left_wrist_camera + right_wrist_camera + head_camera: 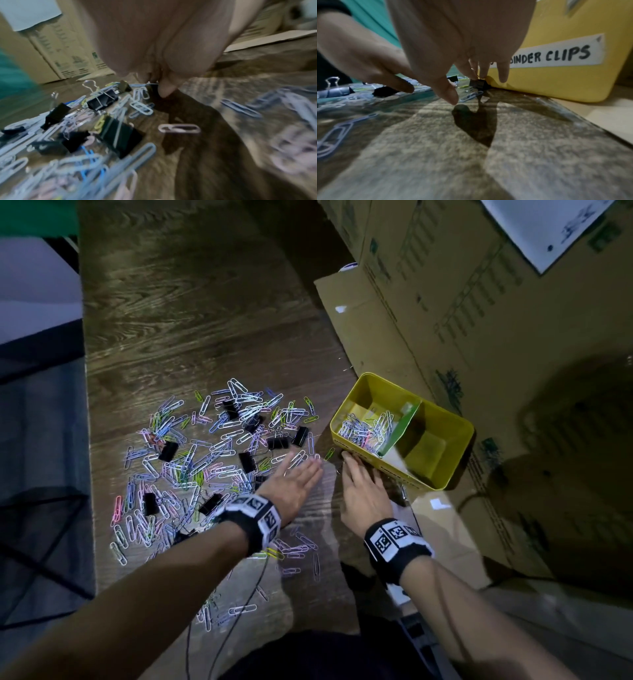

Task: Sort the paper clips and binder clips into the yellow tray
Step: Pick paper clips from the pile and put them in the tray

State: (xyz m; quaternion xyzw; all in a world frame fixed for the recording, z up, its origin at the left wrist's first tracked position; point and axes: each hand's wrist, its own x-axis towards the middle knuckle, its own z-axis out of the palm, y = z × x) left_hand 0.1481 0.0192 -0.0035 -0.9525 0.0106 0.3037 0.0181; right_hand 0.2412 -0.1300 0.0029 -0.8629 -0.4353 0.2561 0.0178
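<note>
Coloured paper clips [219,446] and several black binder clips [168,450] lie scattered on the wooden table. The yellow tray [373,386] stands to the right, split by a green divider [404,426]; its left compartment holds paper clips [366,429]. My left hand [301,470] lies flat with straight fingers at the pile's right edge and holds nothing. My right hand [356,474] reaches to the tray's near corner. In the right wrist view two fingertips of my right hand [478,75] pinch a small black binder clip [478,83] on the table against the tray wall [556,81] labelled BINDER CLIPS.
Large cardboard boxes [479,302] rise behind and right of the tray, with flat cardboard [442,529] under it. The table's left edge [87,440] borders dark fabric. A thin cable [239,611] runs near my left forearm. More loose clips [298,549] lie below my left wrist.
</note>
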